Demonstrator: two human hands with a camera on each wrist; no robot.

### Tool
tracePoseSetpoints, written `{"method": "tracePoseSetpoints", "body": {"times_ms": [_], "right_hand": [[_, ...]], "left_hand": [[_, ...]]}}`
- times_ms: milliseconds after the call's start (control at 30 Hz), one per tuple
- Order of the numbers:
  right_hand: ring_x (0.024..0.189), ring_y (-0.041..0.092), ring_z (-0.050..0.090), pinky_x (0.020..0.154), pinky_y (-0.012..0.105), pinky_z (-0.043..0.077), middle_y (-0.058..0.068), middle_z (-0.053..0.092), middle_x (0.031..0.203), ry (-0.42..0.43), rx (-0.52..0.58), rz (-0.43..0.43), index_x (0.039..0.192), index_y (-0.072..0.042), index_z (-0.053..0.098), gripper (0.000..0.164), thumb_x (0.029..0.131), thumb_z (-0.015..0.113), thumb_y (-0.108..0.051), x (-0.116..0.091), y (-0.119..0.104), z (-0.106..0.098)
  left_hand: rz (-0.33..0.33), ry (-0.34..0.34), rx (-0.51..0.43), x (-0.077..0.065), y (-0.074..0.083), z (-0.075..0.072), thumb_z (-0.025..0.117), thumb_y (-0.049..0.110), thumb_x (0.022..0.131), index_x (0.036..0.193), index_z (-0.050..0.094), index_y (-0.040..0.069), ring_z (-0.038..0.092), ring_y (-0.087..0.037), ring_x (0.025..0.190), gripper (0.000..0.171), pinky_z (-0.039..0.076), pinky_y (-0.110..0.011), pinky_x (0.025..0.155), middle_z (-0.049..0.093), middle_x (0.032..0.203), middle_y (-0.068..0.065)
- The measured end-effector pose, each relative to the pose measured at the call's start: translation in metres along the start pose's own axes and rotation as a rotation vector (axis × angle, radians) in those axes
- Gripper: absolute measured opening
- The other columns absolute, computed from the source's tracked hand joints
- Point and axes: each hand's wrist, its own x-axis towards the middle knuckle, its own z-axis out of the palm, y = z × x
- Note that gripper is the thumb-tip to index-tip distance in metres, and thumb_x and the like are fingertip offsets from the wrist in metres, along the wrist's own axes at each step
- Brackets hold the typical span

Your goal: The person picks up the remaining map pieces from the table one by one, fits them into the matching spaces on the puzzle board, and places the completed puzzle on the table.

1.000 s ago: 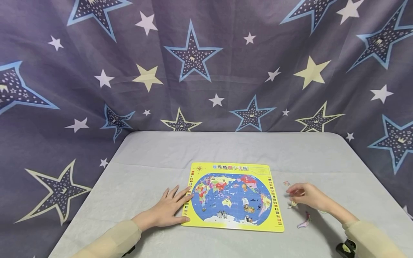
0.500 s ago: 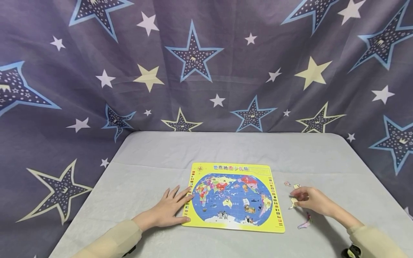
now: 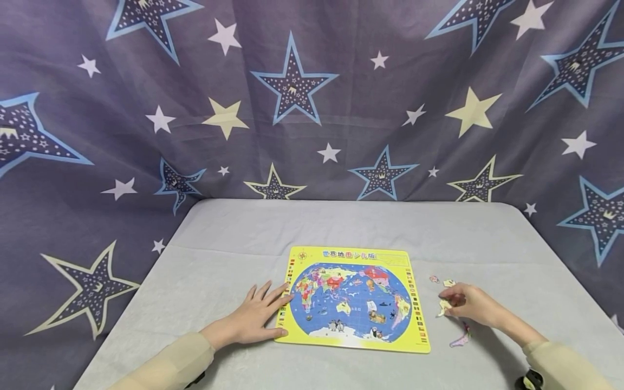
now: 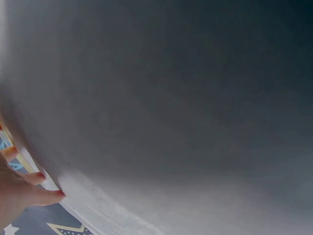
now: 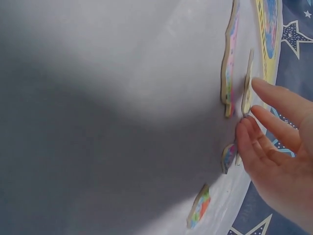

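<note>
A yellow-bordered world map puzzle board [image 3: 351, 346] lies flat on the grey-covered table. My left hand [image 3: 251, 317] rests with spread fingers at its left edge, fingertips and thumb overlapping the border. To the right of the board, my right hand [image 3: 470, 304] pinches a pale yellow puzzle piece [image 3: 443, 309] between thumb and index finger, low over the cloth. The right wrist view shows the thumb and index fingertips at this thin piece [image 5: 247, 90], the other fingers bent below it. In the left wrist view only part of the left hand [image 4: 22, 193] appears.
Other loose puzzle pieces lie around the right hand: a long pink-purple one [image 3: 460, 341] nearer me, a small colourful one [image 3: 434, 279] and a pale one [image 3: 449, 283] farther away. A dark curtain with stars [image 3: 312, 108] hangs behind the table [image 3: 234, 227].
My right hand has drawn back slightly to the right from the farther pieces and come down to the pale yellow puzzle piece. The left hand and board have stayed in place.
</note>
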Motion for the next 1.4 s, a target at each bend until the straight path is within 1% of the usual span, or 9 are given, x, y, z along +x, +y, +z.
{"method": "tracePoseSetpoints", "body": {"times_ms": [167, 267, 500, 700, 800, 1067, 1233, 1400], "right_hand": [[0.067, 0.005, 0.047, 0.057, 0.020, 0.043, 0.000, 0.054, 0.079, 0.034, -0.028, -0.042, 0.093, 0.005, 0.063, 0.031, 0.068, 0.074, -0.011, 0.0008, 0.0040, 0.0023], [0.066, 0.004, 0.048, 0.057, 0.020, 0.043, -0.002, 0.053, 0.078, 0.057, -0.026, -0.072, 0.091, 0.004, 0.064, 0.029, 0.068, 0.074, -0.010, 0.0008, 0.0058, 0.0032], [0.066, 0.002, 0.047, 0.055, 0.019, 0.043, 0.002, 0.056, 0.078, 0.103, -0.038, -0.136, 0.086, 0.003, 0.066, 0.025, 0.066, 0.075, -0.009, 0.0008, 0.0078, 0.0041], [0.065, 0.005, 0.046, 0.056, 0.019, 0.041, 0.000, 0.054, 0.078, 0.079, -0.013, -0.078, 0.088, 0.002, 0.065, 0.026, 0.067, 0.075, -0.010, 0.0006, 0.0068, 0.0044], [0.066, 0.006, 0.047, 0.056, 0.019, 0.042, 0.001, 0.054, 0.080, 0.073, -0.001, -0.057, 0.089, 0.001, 0.065, 0.027, 0.067, 0.075, -0.010, 0.0004, 0.0068, 0.0047], [0.066, 0.002, 0.047, 0.056, 0.020, 0.043, 0.001, 0.055, 0.079, 0.076, 0.034, -0.014, 0.088, 0.001, 0.063, 0.026, 0.066, 0.075, -0.008, 0.0000, 0.0082, 0.0064], [0.065, 0.001, 0.046, 0.055, 0.021, 0.042, 0.001, 0.054, 0.076, 0.056, 0.058, 0.005, 0.087, -0.001, 0.061, 0.024, 0.068, 0.073, -0.007, 0.0000, 0.0086, 0.0051], [0.064, 0.002, 0.046, 0.054, 0.021, 0.042, 0.002, 0.055, 0.077, 0.023, 0.091, 0.014, 0.087, 0.000, 0.060, 0.021, 0.070, 0.071, -0.004, 0.0003, 0.0087, 0.0025]], "left_hand": [[-0.003, 0.000, 0.003, 0.0000, 0.0000, -0.0003, 0.036, 0.067, 0.080, 0.141, 0.026, 0.024, 0.010, -0.039, 0.131, 0.075, 0.010, -0.063, 0.098, 0.014, 0.148, 0.000], [-0.006, -0.006, 0.002, 0.0000, 0.0004, -0.0013, 0.036, 0.067, 0.080, 0.141, 0.026, 0.024, 0.010, -0.039, 0.131, 0.075, 0.009, -0.063, 0.098, 0.014, 0.148, 0.000], [0.005, 0.002, -0.006, -0.0003, 0.0017, -0.0025, 0.038, 0.065, 0.081, 0.140, 0.027, 0.022, 0.010, -0.040, 0.131, 0.074, 0.009, -0.063, 0.098, 0.015, 0.147, -0.001], [0.015, 0.021, -0.004, -0.0005, 0.0016, -0.0018, 0.040, 0.064, 0.082, 0.140, 0.028, 0.021, 0.012, -0.041, 0.130, 0.073, 0.010, -0.064, 0.097, 0.017, 0.147, -0.003], [0.009, 0.015, -0.001, -0.0005, 0.0014, -0.0015, 0.038, 0.065, 0.081, 0.140, 0.027, 0.022, 0.011, -0.041, 0.130, 0.074, 0.010, -0.064, 0.097, 0.016, 0.147, -0.002], [-0.005, -0.006, 0.002, -0.0007, 0.0011, -0.0011, 0.036, 0.067, 0.081, 0.141, 0.026, 0.023, 0.009, -0.039, 0.131, 0.074, 0.009, -0.063, 0.098, 0.014, 0.148, 0.000], [-0.003, -0.010, 0.000, -0.0008, 0.0014, -0.0014, 0.036, 0.067, 0.081, 0.141, 0.025, 0.024, 0.009, -0.039, 0.131, 0.074, 0.009, -0.063, 0.098, 0.013, 0.148, 0.000], [-0.007, -0.012, -0.001, -0.0007, 0.0010, -0.0011, 0.036, 0.067, 0.081, 0.141, 0.026, 0.023, 0.008, -0.039, 0.131, 0.074, 0.009, -0.062, 0.098, 0.013, 0.148, 0.000]]}}
